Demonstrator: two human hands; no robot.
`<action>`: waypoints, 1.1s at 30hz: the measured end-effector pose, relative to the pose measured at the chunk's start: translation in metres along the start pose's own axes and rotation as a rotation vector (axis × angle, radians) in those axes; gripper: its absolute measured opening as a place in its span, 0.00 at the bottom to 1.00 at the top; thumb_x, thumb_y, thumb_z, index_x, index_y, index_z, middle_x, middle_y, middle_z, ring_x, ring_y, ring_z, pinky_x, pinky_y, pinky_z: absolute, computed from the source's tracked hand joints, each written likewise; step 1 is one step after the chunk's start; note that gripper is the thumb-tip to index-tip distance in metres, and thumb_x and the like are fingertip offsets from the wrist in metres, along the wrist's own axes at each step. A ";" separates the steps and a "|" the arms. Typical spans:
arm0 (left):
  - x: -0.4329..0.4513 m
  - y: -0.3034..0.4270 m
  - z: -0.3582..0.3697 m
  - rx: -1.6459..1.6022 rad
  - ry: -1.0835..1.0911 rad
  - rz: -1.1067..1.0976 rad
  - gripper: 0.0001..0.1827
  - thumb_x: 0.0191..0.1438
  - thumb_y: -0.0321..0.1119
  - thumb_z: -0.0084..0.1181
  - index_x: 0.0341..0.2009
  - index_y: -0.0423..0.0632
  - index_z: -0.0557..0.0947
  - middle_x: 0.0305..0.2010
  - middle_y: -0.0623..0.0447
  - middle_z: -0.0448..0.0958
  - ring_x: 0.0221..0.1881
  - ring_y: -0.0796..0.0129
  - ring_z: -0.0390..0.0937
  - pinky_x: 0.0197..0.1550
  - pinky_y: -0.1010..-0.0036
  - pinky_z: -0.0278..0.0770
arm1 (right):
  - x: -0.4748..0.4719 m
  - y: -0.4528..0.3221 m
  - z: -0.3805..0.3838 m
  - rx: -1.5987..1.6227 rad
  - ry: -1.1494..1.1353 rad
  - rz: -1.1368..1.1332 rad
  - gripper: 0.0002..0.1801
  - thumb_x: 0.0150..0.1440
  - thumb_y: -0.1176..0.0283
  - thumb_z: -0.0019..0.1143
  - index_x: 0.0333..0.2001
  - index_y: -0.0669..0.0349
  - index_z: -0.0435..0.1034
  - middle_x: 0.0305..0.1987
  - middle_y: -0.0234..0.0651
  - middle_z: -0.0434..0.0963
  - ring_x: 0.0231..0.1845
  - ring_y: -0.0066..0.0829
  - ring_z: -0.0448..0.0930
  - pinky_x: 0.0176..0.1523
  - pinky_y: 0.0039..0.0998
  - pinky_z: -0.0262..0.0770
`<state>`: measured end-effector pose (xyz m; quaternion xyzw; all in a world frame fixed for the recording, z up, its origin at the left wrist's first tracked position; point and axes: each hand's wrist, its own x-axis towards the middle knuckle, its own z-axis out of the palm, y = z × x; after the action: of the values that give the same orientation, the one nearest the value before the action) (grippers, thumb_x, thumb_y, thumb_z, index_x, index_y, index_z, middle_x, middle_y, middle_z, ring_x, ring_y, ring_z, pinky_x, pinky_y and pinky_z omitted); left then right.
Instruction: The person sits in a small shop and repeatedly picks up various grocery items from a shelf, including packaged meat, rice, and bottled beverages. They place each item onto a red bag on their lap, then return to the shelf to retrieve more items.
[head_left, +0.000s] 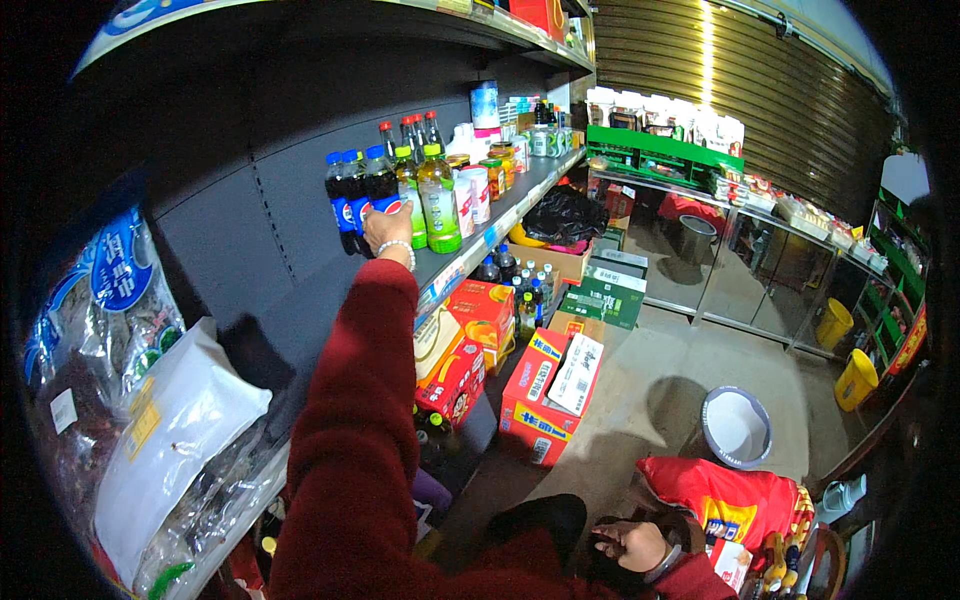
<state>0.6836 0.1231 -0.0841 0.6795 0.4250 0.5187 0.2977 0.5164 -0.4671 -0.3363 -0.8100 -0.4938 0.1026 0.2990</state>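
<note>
My left hand (389, 226), with a beaded bracelet at the wrist, is around the lower part of a dark cola bottle (381, 176) with a blue cap and Pepsi label. That bottle stands upright on the grey shelf. Two more blue-capped cola bottles (339, 191) stand just left of it. Close on its right are two bottles of yellow-green drink (437, 191) with lime caps. Behind rise several red-capped bottles (412, 131). My right hand (637, 546) is low in front of my body, fingers curled over something dark; whether it holds anything is unclear.
Jars (496, 176) and cans line the shelf (517, 196) farther right. Beneath it are red cartons (480, 307) and more bottles. A red box (534, 397), a white-and-grey basin (736, 427) and a red bag (720, 495) occupy the floor. Clear packages (187, 427) lie at left.
</note>
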 end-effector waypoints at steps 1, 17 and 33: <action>0.004 -0.003 0.005 0.015 0.009 0.001 0.45 0.39 0.53 0.73 0.55 0.33 0.74 0.55 0.31 0.75 0.57 0.41 0.74 0.59 0.57 0.73 | 0.002 0.006 -0.002 -0.012 -0.031 0.010 0.19 0.53 0.65 0.61 0.50 0.55 0.76 0.40 0.44 0.82 0.38 0.46 0.82 0.40 0.40 0.79; 0.038 -0.021 0.027 0.289 -0.064 -0.060 0.47 0.37 0.54 0.72 0.55 0.32 0.73 0.54 0.30 0.75 0.56 0.41 0.75 0.59 0.59 0.72 | 0.023 0.045 0.003 0.009 -0.162 0.093 0.20 0.57 0.63 0.59 0.52 0.57 0.75 0.44 0.45 0.81 0.44 0.46 0.82 0.46 0.38 0.78; 0.024 0.004 -0.014 -0.569 -0.229 0.135 0.23 0.40 0.41 0.71 0.38 0.40 0.79 0.38 0.49 0.80 0.36 0.68 0.76 0.41 0.71 0.73 | 0.011 0.001 -0.007 -0.136 0.021 -0.091 0.19 0.54 0.61 0.60 0.49 0.52 0.77 0.35 0.45 0.81 0.33 0.47 0.82 0.35 0.41 0.78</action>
<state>0.6734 0.1419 -0.0661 0.6496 0.1806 0.5553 0.4869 0.5254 -0.4611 -0.3294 -0.8063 -0.5328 0.0466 0.2527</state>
